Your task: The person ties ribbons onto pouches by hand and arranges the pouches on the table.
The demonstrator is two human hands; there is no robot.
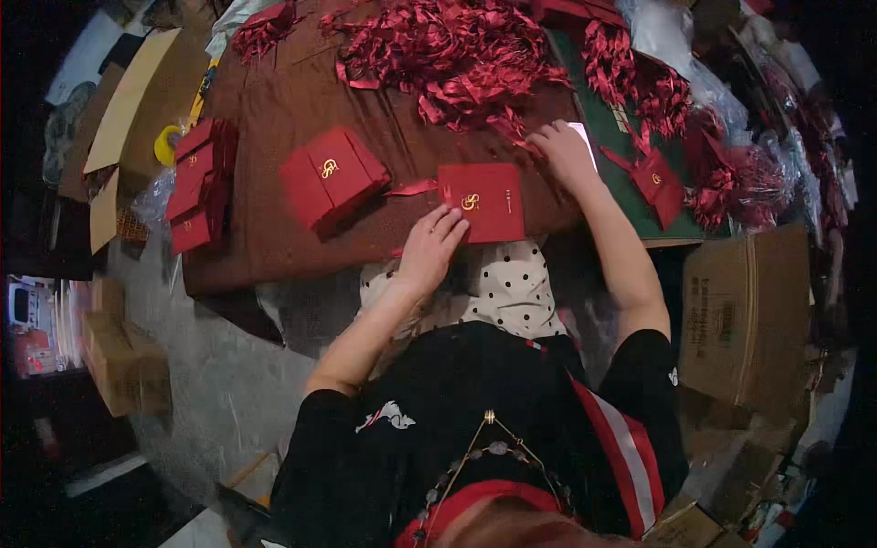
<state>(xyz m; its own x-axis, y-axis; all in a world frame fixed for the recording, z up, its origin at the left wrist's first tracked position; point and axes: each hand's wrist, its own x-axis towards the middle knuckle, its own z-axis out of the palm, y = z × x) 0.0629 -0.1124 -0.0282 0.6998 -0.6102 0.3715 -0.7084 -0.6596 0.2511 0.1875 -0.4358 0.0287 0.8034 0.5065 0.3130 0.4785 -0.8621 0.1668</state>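
The cloth (265,210) is showing dark brown, while the cards (333,178) and ribbons (466,64) are glowing red, the cards bearing gold emblems. The trousers (516,283) are displaying black dots on cream. The shirt (448,384) is showing black with red and white stripes, and the tape (167,144) is gleaming yellow.

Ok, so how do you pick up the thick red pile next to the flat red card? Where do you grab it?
I'd squeeze the red pile by two opposite sides, coming from the person's side of the table. It's thick and its layers look uneven, so pinching just the top might leave some behind. The bare brown cloth in front should give the fingers room.
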